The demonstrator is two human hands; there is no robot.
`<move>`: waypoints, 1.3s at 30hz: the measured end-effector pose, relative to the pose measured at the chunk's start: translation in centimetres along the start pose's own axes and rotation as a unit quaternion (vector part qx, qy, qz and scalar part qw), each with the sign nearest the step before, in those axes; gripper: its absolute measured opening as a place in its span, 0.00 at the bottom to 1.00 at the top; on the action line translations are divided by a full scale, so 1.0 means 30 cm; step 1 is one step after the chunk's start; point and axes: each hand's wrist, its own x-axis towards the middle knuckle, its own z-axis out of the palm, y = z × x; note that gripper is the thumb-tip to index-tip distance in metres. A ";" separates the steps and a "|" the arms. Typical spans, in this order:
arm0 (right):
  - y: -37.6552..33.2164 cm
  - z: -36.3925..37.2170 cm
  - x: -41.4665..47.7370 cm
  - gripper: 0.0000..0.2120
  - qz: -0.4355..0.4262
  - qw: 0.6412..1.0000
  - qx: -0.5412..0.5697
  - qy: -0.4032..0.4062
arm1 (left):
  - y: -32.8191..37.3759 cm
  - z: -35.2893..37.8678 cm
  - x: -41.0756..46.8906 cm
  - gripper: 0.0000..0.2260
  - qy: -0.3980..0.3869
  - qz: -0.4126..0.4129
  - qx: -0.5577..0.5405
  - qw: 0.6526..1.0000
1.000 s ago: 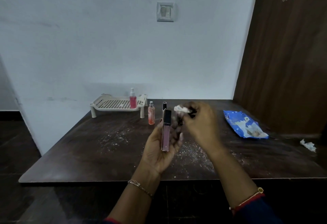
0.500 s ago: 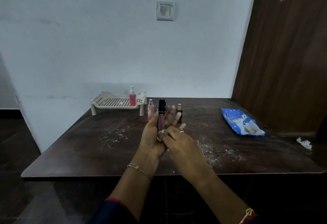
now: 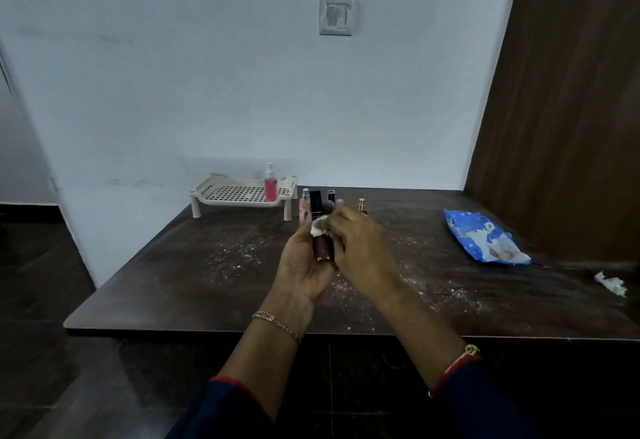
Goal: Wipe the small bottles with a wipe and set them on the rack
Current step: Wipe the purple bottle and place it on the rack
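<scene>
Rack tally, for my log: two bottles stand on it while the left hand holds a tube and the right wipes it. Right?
No. The head view shows one bottle on the rack, not two. The left hand holds the tube and the right hand wipes it with a wipe.

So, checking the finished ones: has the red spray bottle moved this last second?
No. The red spray bottle still stands upright near the right end of the rack, as before.
</scene>
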 end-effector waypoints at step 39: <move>0.242 0.534 0.341 0.08 0.005 0.986 0.073 -0.148 | 0.751 -0.314 0.650 0.14 0.264 0.270 0.756 0.534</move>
